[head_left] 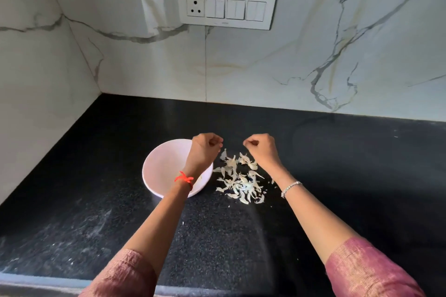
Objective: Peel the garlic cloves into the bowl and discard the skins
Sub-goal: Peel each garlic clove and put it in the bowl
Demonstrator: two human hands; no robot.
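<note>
A white bowl (164, 168) stands on the black countertop, partly hidden by my left wrist; its contents are mostly out of sight. To its right lies a loose pile of pale garlic skins (239, 179). My left hand (205, 148) hovers over the bowl's far right rim with the fingers curled shut, and something small may be pinched at the fingertips, though I cannot make it out. My right hand (261, 148) is held above the far edge of the skin pile, fingers also curled shut. The two hands are a short gap apart.
The black granite countertop (337, 176) runs into a corner of marble-patterned wall on the left and behind. A white socket and switch panel (226, 7) is on the back wall. The counter's front edge (48, 279) is near my elbows.
</note>
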